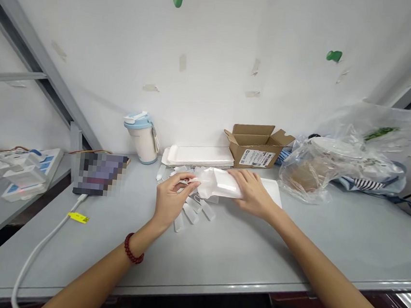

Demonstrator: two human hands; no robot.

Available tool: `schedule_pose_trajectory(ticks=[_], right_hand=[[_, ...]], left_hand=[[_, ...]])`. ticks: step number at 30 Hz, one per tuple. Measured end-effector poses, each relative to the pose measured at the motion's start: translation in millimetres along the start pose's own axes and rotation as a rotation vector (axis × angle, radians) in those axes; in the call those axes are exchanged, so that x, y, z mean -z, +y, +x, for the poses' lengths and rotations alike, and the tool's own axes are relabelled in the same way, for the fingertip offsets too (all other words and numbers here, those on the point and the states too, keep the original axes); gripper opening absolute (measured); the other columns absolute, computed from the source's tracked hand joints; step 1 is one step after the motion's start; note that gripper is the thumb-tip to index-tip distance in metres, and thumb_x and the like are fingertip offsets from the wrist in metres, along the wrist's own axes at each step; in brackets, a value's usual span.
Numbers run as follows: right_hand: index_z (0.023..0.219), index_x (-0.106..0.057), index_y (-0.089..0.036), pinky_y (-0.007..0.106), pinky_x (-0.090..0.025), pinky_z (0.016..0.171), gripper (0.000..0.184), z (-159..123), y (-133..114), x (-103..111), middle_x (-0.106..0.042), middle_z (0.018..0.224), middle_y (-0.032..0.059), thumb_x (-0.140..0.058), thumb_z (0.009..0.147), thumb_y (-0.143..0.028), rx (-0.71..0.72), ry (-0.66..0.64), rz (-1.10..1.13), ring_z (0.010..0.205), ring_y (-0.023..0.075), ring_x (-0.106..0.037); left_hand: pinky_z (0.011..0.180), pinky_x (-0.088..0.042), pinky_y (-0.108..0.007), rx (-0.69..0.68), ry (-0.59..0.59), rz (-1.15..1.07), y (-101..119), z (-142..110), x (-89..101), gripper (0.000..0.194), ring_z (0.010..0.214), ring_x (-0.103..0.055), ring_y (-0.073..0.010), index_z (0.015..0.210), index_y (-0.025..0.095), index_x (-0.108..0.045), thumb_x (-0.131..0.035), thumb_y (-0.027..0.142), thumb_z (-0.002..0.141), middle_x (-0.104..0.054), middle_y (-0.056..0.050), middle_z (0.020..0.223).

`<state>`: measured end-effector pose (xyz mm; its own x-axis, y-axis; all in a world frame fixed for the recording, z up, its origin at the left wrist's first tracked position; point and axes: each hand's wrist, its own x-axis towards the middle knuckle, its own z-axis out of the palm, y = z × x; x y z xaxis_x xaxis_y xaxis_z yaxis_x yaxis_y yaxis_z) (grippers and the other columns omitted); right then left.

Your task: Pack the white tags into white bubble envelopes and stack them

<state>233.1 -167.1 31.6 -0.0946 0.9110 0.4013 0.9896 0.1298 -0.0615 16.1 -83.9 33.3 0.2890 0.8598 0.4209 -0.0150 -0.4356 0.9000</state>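
Note:
My right hand (254, 192) is wrapped over a white carton (226, 183), whose open end with its flaps points left. Close to that opening, the thumb and fingers of my left hand (172, 197) are pinched together. Something small and white shows at those fingertips; I cannot tell whether it is a carton flap or a separate piece. Beneath the hands, several small whitish pieces with thin loops (191, 213) lie spread on the grey table (225, 252). Another flat white carton (273, 189) lies partly hidden behind my right wrist.
Along the wall stand a blue-lidded tumbler (142, 138), stacked flat white cartons (200, 156) and an open cardboard box (255, 149). A clear plastic bag with containers (316, 169) sits at right. On the left are a blurred-out phone (99, 175), its cable (42, 245) and a power strip (34, 176).

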Motion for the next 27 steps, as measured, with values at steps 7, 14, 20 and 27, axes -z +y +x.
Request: schedule_pose_trajectory(ticks=[7, 14, 20, 27], right_hand=[[0.127, -0.038, -0.016, 0.04, -0.032, 0.085, 0.06, -2, -23, -6, -0.054, 0.116, 0.0146, -0.05, 0.068, -0.016, 0.045, 0.009, 0.042, 0.103, 0.029, -0.047], [0.126, -0.039, -0.017, 0.04, -0.031, 0.086, 0.058, -2, -20, -9, -0.054, 0.118, 0.0146, -0.051, 0.07, -0.017, 0.048, 0.048, 0.023, 0.105, 0.029, -0.047], [0.125, -0.04, -0.014, 0.041, -0.028, 0.089, 0.057, -1, -21, -9, -0.053, 0.12, 0.0151, -0.052, 0.07, -0.018, 0.071, 0.064, 0.008, 0.108, 0.0286, -0.045], [0.127, -0.038, -0.015, 0.043, -0.025, 0.092, 0.058, -3, -21, -12, -0.052, 0.121, 0.0152, -0.05, 0.07, -0.016, 0.103, 0.054, 0.002, 0.108, 0.029, -0.046]], left_hand=[[0.091, -0.051, -0.037, -0.168, -0.187, 0.094, -8, -3, -3.1, 0.018, 0.096, -0.066, -0.0208, 0.087, 0.019, -0.073, -0.059, 0.027, 0.081, -0.071, -0.006, 0.101], [0.09, -0.045, -0.043, -0.498, -0.04, 0.543, -8, -3, -0.8, 0.016, 0.104, -0.049, -0.023, 0.084, 0.028, -0.074, -0.06, 0.024, 0.082, -0.064, -0.006, 0.104], [0.102, -0.035, -0.048, -0.312, -0.11, 0.574, -11, 6, 3.9, 0.013, 0.119, -0.035, -0.0265, 0.082, 0.026, -0.075, -0.064, 0.032, 0.079, -0.055, -0.006, 0.121], [0.105, -0.027, -0.057, -0.264, -0.362, 0.621, -11, -2, -1.2, 0.019, 0.132, -0.02, -0.0328, 0.081, 0.023, -0.075, -0.056, 0.024, 0.081, -0.046, -0.005, 0.137]])
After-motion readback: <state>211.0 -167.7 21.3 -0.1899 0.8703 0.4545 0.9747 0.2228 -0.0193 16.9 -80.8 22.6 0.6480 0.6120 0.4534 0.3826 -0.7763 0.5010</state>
